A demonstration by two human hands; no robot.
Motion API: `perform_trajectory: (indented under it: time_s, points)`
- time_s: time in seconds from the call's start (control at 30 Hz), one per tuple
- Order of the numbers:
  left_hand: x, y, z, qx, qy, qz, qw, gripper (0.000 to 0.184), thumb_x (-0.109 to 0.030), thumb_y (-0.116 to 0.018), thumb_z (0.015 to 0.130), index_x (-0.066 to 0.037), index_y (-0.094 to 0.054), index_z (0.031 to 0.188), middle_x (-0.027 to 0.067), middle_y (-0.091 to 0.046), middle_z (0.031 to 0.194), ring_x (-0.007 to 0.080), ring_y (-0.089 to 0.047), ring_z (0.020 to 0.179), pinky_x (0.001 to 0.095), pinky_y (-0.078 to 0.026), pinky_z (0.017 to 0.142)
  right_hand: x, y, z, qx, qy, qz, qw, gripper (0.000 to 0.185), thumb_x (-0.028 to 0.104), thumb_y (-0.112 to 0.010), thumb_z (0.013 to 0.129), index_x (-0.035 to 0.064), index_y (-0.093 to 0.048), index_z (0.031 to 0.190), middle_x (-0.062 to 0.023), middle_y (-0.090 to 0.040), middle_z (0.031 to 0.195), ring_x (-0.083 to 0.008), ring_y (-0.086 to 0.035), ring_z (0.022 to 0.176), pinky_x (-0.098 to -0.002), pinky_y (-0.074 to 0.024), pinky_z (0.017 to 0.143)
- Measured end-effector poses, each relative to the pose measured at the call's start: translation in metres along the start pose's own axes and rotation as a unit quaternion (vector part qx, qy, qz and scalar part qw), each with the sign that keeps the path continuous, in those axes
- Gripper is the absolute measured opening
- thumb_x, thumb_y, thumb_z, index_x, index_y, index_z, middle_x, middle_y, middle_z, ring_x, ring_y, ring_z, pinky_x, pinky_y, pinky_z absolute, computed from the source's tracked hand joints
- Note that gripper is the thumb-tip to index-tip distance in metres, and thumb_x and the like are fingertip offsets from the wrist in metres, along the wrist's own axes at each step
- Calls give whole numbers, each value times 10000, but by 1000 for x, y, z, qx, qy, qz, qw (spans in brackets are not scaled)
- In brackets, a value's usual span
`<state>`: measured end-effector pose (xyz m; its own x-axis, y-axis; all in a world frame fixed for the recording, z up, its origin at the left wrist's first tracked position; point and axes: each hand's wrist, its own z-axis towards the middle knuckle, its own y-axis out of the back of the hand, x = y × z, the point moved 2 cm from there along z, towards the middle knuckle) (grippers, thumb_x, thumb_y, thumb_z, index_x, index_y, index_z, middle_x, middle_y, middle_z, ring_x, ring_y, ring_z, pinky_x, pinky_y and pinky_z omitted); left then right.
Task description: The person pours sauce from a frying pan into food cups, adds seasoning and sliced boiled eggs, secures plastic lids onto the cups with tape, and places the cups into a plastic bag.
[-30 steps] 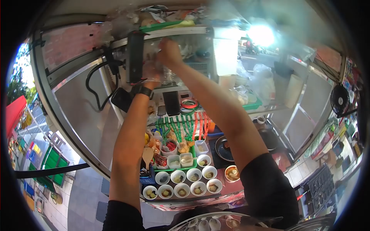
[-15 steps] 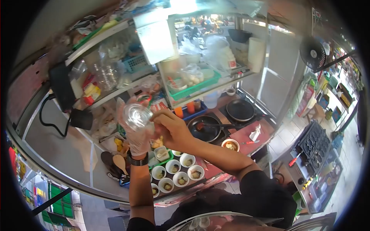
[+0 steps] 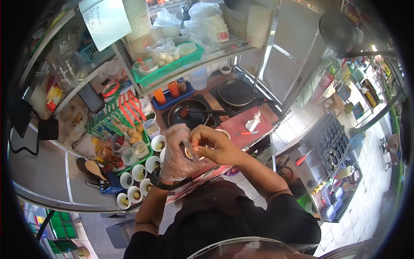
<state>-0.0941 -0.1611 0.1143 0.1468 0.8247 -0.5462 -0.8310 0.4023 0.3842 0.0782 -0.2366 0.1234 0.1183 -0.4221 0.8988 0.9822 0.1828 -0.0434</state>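
My left hand (image 3: pixel 176 151), in a clear plastic glove, has its fingers closed on a clear plastic lid (image 3: pixel 188 149), seen nearly edge-on. My right hand (image 3: pixel 214 146) is bare and pinches at the same lid from the other side. Partly hidden behind both hands is a white bowl (image 3: pixel 222 134) near the red cutting board (image 3: pixel 250 123). Left of my gloved hand stand several white paper cups (image 3: pixel 139 172) with food in the bottom. A green tray (image 3: pixel 147 151) of small containers sits just beyond them.
Two black frying pans (image 3: pixel 236 92) sit on the stove at the back. Orange-topped bottles stand in a blue tray (image 3: pixel 174 100). A glass shelf with a green basket (image 3: pixel 172 65) overhangs the counter. Spoons (image 3: pixel 95 169) lie at the left; a knife (image 3: pixel 247 133) rests on the board.
Both hands have come down and to the right, towards my body, with the clear lid, which has turned from face-on to nearly edge-on. The head view has swung to the right.
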Motion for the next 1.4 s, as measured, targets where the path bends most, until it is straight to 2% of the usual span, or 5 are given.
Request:
perform_trajectory:
  time_s: [0.23, 0.47, 0.67, 1.07, 1.4]
  points:
    - [-18, -55, -50, 100, 43, 65, 992, 1024, -483, -999, 676, -143, -490, 1497, 174, -486, 1479, 393, -503, 1342, 529, -414, 1113, -20, 37, -78, -14, -329, 194, 924, 173, 39, -757, 991, 47, -656, 1131, -6, -671, 1112, -111, -653, 1060, -285, -562, 948]
    - [-30, -110, -97, 114, 49, 28, 992, 1060, -527, -964, 704, -119, -449, 1536, 179, -491, 1547, 390, -498, 1383, 547, -375, 1151, -66, 53, -141, -42, -401, 377, 834, 263, 62, -825, 931, 33, -685, 1152, -59, -720, 1053, -153, -713, 970, -308, -596, 902]
    - [-36, -121, -100, 179, 207, -25, 962, 1161, -522, -971, 706, -87, -361, 1593, 174, -484, 1564, 397, -449, 1444, 544, -311, 1201, -82, 63, -162, -58, -451, 400, 796, 262, 72, -836, 919, 45, -680, 1128, -43, -715, 1032, -150, -704, 906, -310, -602, 856]
    - [-35, -135, -105, 134, 167, -22, 976, 979, -414, -922, 789, -98, -377, 1539, 260, -383, 1653, 435, -405, 1488, 538, -297, 1204, -49, 70, -145, -69, -476, 258, 838, 211, 20, -802, 929, -29, -707, 1111, -76, -746, 1008, -168, -756, 926, -312, -649, 846]
    - [-32, -131, -87, 184, 192, -30, 964, 941, -402, -933, 792, -94, -416, 1515, 235, -426, 1598, 431, -441, 1439, 523, -329, 1173, -52, 83, -113, 111, -509, 84, 849, 259, 166, -582, 1000, -47, -728, 1019, -72, -695, 976, -157, -700, 896, -319, -620, 830]
